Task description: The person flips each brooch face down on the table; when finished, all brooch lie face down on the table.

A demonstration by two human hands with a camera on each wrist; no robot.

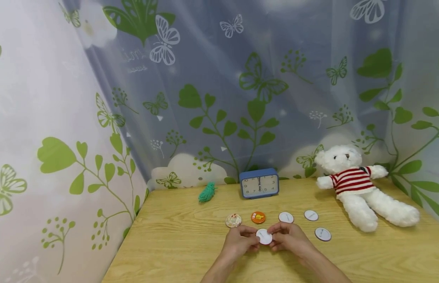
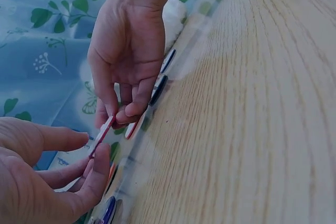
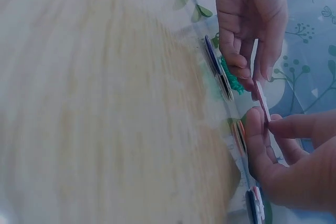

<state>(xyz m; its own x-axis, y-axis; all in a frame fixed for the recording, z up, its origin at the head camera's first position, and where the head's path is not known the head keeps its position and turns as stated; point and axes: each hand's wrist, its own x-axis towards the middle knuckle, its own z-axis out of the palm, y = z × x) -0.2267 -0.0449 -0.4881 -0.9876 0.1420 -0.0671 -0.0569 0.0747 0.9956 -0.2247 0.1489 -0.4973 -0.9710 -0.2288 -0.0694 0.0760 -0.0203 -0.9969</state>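
Observation:
Both hands hold one round pin badge (image 1: 264, 236) by its opposite edges, its white back with the pin turned up. At its left edge, my left hand (image 1: 238, 240) has the rim between thumb and fingers; my right hand (image 1: 289, 239) pinches the right edge. Edge-on, the badge (image 2: 102, 136) appears as a thin reddish disc between the left hand (image 2: 50, 169) and the right hand (image 2: 128, 61). The right wrist view also has the right hand's thumb and fingertips on the badge (image 3: 262, 100). The held badge's front is hidden.
Beyond the hands lie a patterned badge (image 1: 233, 220), an orange badge (image 1: 258, 217) and white-backed badges (image 1: 286, 217), (image 1: 311, 215), (image 1: 323, 234). Farther back are green yarn (image 1: 206, 193), a blue clock (image 1: 259, 184) and a white teddy bear (image 1: 359, 184) on the wooden table (image 1: 169, 243).

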